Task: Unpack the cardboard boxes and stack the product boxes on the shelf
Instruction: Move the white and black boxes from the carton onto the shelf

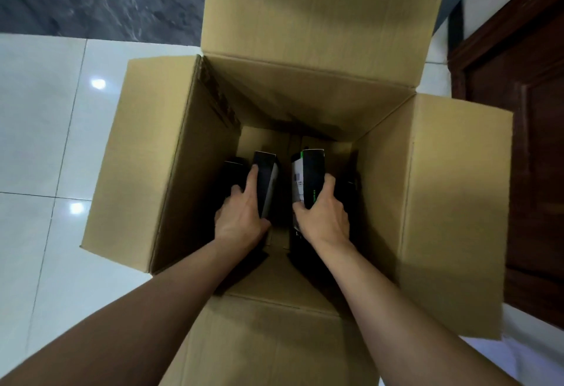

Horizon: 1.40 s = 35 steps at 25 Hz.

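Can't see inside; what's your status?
Left hand grips one product box; right hand grips another. Both low inside carton. Flaps open, nothing blocking.

I see the cardboard box (287, 104) standing open on the tiled floor (39, 129), a wooden door (518, 111) to its right. Inside, my left hand (241, 214) grips one product box (267, 178) at left; my right hand (325, 217) grips another product box (308, 178) at right, the two apart.
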Each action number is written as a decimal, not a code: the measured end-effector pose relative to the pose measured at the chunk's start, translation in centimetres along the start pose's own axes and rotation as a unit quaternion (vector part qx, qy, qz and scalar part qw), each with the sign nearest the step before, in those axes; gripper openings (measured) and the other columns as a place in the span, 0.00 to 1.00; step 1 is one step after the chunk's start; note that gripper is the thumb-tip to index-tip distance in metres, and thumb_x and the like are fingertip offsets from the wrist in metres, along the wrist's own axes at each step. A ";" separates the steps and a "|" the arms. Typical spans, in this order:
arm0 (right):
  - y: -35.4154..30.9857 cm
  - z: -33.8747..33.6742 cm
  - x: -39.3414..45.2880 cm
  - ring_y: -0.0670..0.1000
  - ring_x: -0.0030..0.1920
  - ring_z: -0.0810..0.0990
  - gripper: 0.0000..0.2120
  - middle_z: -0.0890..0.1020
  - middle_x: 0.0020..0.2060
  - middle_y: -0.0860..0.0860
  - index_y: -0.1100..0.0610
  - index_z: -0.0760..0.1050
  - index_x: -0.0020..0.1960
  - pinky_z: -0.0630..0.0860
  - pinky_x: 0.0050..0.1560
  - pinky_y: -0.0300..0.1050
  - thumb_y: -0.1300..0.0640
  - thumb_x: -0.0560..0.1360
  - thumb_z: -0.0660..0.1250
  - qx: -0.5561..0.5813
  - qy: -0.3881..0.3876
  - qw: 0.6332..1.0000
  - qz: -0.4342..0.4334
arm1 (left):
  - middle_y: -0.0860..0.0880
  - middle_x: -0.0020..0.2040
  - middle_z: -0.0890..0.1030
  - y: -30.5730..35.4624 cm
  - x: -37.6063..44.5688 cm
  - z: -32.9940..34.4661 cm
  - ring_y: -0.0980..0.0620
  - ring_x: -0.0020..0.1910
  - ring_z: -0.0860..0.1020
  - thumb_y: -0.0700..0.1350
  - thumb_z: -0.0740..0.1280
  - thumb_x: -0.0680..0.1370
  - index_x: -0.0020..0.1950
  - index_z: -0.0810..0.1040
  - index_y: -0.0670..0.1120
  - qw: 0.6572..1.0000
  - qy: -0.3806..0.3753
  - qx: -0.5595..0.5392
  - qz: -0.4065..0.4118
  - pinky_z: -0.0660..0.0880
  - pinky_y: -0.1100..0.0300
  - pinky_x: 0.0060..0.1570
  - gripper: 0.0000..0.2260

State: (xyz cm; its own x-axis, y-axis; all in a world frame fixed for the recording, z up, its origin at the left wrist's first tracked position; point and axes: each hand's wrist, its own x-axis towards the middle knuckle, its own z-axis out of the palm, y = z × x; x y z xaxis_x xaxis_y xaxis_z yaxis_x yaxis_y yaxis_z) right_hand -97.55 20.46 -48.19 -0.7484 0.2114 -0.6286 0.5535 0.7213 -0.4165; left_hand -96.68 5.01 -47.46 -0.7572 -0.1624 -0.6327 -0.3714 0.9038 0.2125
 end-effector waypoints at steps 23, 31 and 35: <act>-4.7 -14.1 -13.5 0.55 0.58 0.82 0.34 0.78 0.66 0.52 0.45 0.54 0.77 0.81 0.48 0.48 0.44 0.78 0.68 0.024 0.123 0.986 -0.112 | 0.48 0.67 0.73 4.6 -13.6 -11.0 0.46 0.67 0.73 0.51 0.78 0.71 0.78 0.61 0.50 0.966 0.167 -0.191 0.046 0.79 0.45 0.60 0.40; -6.5 -16.6 -18.2 0.53 0.56 0.83 0.33 0.79 0.66 0.51 0.45 0.56 0.76 0.78 0.44 0.44 0.44 0.78 0.69 0.053 0.170 0.981 -0.080 | 0.49 0.65 0.74 5.0 -16.0 -15.6 0.47 0.63 0.73 0.53 0.77 0.70 0.77 0.61 0.52 0.955 0.174 -0.201 0.132 0.80 0.46 0.57 0.40; -6.9 -17.0 -20.8 0.53 0.51 0.84 0.32 0.83 0.58 0.51 0.46 0.61 0.73 0.82 0.45 0.50 0.43 0.75 0.71 0.070 0.212 0.973 -0.051 | 0.49 0.63 0.73 4.8 -17.4 -17.6 0.47 0.63 0.73 0.54 0.77 0.70 0.77 0.62 0.52 0.951 0.158 -0.201 0.173 0.80 0.46 0.56 0.40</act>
State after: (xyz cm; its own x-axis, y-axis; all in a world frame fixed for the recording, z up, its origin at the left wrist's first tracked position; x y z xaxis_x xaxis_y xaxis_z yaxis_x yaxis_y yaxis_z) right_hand -91.99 22.29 -21.05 -0.8689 0.4185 -0.2643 0.4910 0.6614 -0.5670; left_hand -94.72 5.17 -22.35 -0.9714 -0.0514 -0.2318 -0.1986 0.7112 0.6744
